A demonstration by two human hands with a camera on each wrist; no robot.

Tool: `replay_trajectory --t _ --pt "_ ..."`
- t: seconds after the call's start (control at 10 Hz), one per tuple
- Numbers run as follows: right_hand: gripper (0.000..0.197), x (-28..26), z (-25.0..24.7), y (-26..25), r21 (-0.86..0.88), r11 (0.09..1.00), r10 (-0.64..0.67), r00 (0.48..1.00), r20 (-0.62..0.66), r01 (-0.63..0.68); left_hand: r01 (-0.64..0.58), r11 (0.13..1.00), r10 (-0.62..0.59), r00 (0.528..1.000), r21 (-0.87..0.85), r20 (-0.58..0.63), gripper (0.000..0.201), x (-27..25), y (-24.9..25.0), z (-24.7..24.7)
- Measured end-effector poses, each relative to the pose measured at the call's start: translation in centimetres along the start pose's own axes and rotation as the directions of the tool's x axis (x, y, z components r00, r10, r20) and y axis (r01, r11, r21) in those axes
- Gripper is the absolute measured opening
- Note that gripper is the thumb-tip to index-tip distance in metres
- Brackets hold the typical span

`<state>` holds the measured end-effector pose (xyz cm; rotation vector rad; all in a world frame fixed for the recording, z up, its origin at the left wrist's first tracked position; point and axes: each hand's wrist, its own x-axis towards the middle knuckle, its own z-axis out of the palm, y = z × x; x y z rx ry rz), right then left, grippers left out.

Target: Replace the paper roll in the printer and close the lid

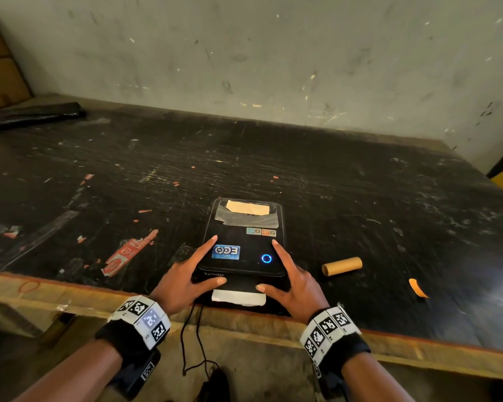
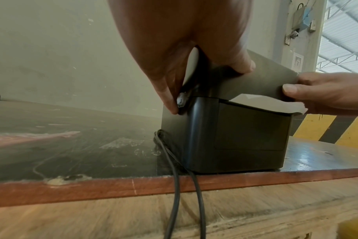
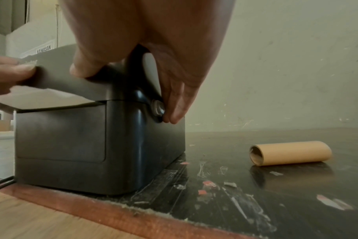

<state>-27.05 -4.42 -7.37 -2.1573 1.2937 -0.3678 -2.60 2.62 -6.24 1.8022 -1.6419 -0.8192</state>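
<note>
A black printer (image 1: pixel 244 250) stands at the table's front edge, its lid down and a blue ring light lit. White paper (image 1: pixel 238 297) sticks out under the lid's front edge. My left hand (image 1: pixel 206 264) grips the lid's left side, thumb on the front, forefinger on top. In the left wrist view its other fingers (image 2: pixel 170 103) touch a side latch button (image 2: pixel 181 101). My right hand (image 1: pixel 275 266) grips the right side the same way, fingers (image 3: pixel 174 113) on the other button (image 3: pixel 157 108). An empty brown cardboard core (image 1: pixel 341 266) lies right of the printer.
Two black cables (image 1: pixel 192 338) hang from the printer over the wooden table edge (image 1: pixel 70 294). Red tape scraps (image 1: pixel 128 253) lie to the left, an orange scrap (image 1: pixel 417 288) to the right. A black flat bundle (image 1: pixel 32 114) and a cardboard box (image 1: pixel 0 68) sit far back left.
</note>
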Motion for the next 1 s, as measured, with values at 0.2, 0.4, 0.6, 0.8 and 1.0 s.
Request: replay_trajectory --t 0.2,0.4,0.6,0.8,1.0 --pt "0.092 -0.2 -0.2 -0.2 0.001 1.000 -0.010 1.000 -0.004 0.010 -0.012 1.000 0.012 1.000 -0.014 -0.004 0.087 -0.1 0.0 0.0" --pt "0.091 -0.4 -0.3 -0.4 0.022 1.000 -0.019 1.000 -0.012 0.020 -0.024 0.999 0.025 1.000 -0.044 0.009 0.087 0.0 -0.2 -0.1" --pt "0.091 -0.5 -0.4 -0.6 0.031 0.999 -0.009 1.000 -0.006 0.009 -0.043 0.997 0.042 0.999 -0.056 -0.019 0.087 0.0 -0.1 0.2" --pt "0.092 -0.5 -0.3 -0.7 0.035 0.999 0.015 1.000 0.001 -0.015 -0.059 0.996 0.059 0.998 -0.072 -0.008 0.088 -0.1 0.1 0.1" --pt "0.081 -1.0 -1.8 -0.8 0.214 0.977 -0.011 0.998 -0.061 0.024 -0.006 0.985 -0.044 0.958 -0.173 -0.284 0.101 -2.3 -3.2 3.4"
